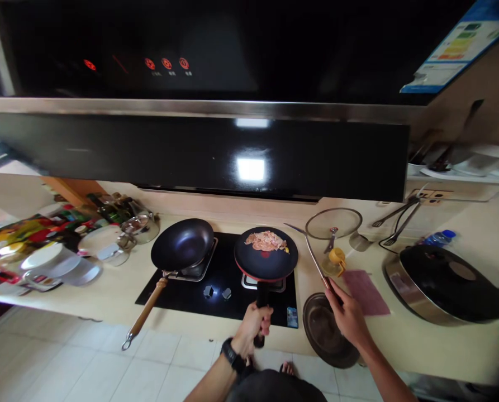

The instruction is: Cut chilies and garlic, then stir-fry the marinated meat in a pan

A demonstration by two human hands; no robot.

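We've got a long cream countertop [85,298] carrying a black glass gas hob [177,296] with an empty dark wok [182,244] on its left burner, plus white plates [50,262] and steel pots [140,226] crowded down the left end. Toward the right end we spot a glass lid [333,223], a pink cloth [365,293], a blue-capped water bottle [440,239] and a big black-lidded cooker [446,285]. Pale square floor tiles [65,363] run below, and white dishes [475,164] sit on a shelf [462,180] at far right.
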